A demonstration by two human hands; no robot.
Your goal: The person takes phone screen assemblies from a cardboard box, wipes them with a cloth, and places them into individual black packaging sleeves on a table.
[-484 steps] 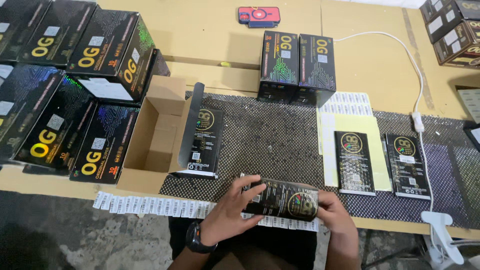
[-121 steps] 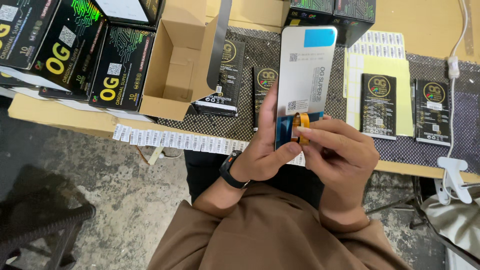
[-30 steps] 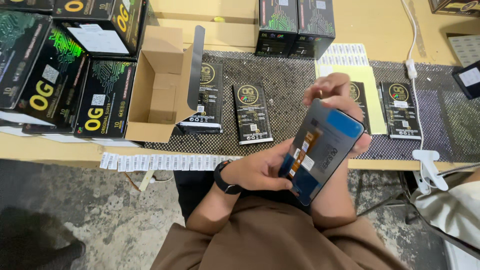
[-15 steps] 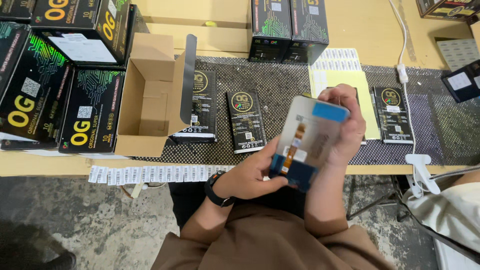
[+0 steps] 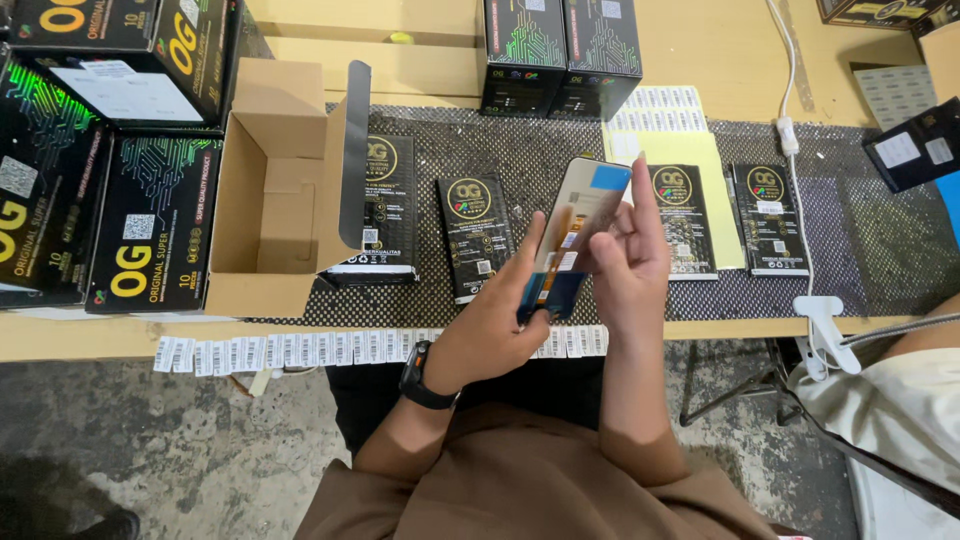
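Both my hands hold a phone display panel [image 5: 575,225] above the front edge of the table; its grey back with a blue tab and an orange flex cable faces me. My left hand [image 5: 495,325] grips its lower left edge, a black watch on that wrist. My right hand [image 5: 630,255] holds its right side, fingers stretched up along the edge. Flat black packets [image 5: 475,235] lie on the dark mesh mat [image 5: 860,230] just behind the panel.
An open brown carton [image 5: 275,190] stands at the left beside stacked black boxes [image 5: 150,225]. Two upright black boxes [image 5: 560,50] stand at the back. A strip of barcode labels [image 5: 300,348] hangs on the table's front edge. A white cable [image 5: 795,180] and clip [image 5: 825,335] are at the right.
I have tilted the panel more upright and edge-on and lifted it slightly toward the table. My right hand's fingers slid up along its right edge.
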